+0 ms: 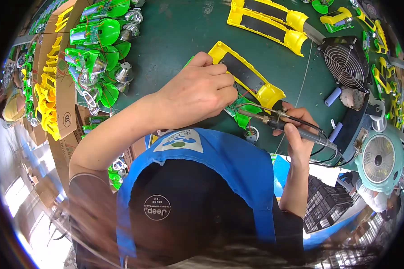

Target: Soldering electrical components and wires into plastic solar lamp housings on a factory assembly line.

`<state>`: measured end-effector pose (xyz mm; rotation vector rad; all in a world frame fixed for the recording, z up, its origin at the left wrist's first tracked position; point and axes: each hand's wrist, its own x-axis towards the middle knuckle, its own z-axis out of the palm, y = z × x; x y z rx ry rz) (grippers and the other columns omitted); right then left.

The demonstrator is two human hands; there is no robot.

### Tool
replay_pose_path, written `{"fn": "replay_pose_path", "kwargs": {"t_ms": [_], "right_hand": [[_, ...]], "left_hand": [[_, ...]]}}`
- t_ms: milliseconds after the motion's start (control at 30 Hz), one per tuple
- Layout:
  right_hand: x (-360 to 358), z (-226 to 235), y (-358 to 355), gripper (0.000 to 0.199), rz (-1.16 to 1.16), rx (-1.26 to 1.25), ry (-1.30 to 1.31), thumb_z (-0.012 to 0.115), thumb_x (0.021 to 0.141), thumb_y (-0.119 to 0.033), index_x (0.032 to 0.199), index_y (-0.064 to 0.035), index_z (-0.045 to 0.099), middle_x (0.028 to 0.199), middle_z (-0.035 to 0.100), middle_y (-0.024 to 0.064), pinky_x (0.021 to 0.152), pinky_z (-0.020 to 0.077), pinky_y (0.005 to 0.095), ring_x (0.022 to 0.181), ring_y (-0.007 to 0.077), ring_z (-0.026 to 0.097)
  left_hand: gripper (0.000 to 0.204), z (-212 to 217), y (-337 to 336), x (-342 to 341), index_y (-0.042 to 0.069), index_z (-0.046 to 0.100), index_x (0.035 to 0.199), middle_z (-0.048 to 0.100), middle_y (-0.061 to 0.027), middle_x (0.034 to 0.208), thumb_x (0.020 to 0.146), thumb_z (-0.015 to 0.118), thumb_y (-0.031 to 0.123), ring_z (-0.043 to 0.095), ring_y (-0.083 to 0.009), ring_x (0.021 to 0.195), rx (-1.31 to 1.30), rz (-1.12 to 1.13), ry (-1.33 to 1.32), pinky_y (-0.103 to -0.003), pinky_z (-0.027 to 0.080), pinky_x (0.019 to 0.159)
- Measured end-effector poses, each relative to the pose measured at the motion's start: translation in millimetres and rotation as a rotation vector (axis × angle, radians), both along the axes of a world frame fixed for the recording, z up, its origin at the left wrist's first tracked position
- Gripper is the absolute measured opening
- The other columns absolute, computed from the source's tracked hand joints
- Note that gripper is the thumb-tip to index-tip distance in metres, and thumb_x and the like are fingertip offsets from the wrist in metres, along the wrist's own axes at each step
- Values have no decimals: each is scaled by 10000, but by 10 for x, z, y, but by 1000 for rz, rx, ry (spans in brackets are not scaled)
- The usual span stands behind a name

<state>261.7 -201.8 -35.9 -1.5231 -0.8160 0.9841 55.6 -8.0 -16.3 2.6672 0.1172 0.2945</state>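
My right hand (300, 130) grips a soldering iron (307, 134) with a thin bent metal tube along its front; the tip points left toward my left hand. My left hand (206, 89) is closed, its fingers curled over a green lamp housing (246, 117) with thin red wires, and hides most of it. A small round silvery lamp part (252, 133) lies at the housing's near end. Just beyond my hands a yellow casing half (247, 74) with a dark panel rests on the green table (175, 22). The exact contact at the iron's tip is too small to make out.
On the left, several green housings (96, 33) with wires and reflectors are stacked beside a cardboard box (69, 107) edged with yellow casings. Two yellow casings (269, 22) lie at the back. A black fan (345, 62), loose blue battery cells (333, 96) and a teal fan (378, 157) stand right.
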Motion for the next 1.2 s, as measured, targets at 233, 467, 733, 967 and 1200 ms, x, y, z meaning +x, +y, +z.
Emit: {"fn": "replay_pose_path", "kwargs": {"t_ms": [233, 467, 733, 967, 1200], "right_hand": [[105, -112, -101, 351, -131, 96, 132, 680, 812, -236, 956, 49, 534, 787, 639, 124, 1111, 296, 445, 642, 190, 650], [165, -22, -128, 385, -172, 169, 160, 672, 838, -244, 994, 76, 527, 886, 631, 186, 753, 520, 329, 646, 200, 638], [192, 67, 390, 382, -200, 369, -327, 532, 969, -366, 1146, -68, 369, 945, 647, 182, 852, 471, 404, 847, 265, 648], [357, -174, 684, 347, -176, 556, -474, 638, 897, -103, 1157, -63, 412, 1030, 670, 158, 849, 490, 315, 979, 238, 655], [439, -418, 962, 349, -132, 373, -711, 643, 850, -1, 1136, -66, 454, 932, 664, 113, 749, 525, 323, 829, 215, 664]], "left_hand": [[175, 40, 10, 50, 107, 566, 773, 491, -13, 747, 667, 696, 57, 529, -192, 769, 5, -2, 42, -366, 393, 809], [158, 140, 32, 148, 102, 577, 790, 501, -13, 758, 689, 695, 70, 549, -198, 781, -24, -34, 66, -366, 404, 815], [273, 150, 449, 519, 137, 579, 861, 484, -29, 911, 663, 766, 163, 487, -230, 971, 41, 10, 165, -387, 359, 827], [495, 344, 265, -105, 94, 536, 986, 548, -87, 1059, 582, 793, 217, 543, -316, 1009, 140, -65, -72, -484, 410, 896], [467, 109, 147, -540, 49, 516, 1041, 576, -127, 1047, 657, 779, 86, 570, -325, 962, -135, 216, -142, -418, 469, 830]]}}
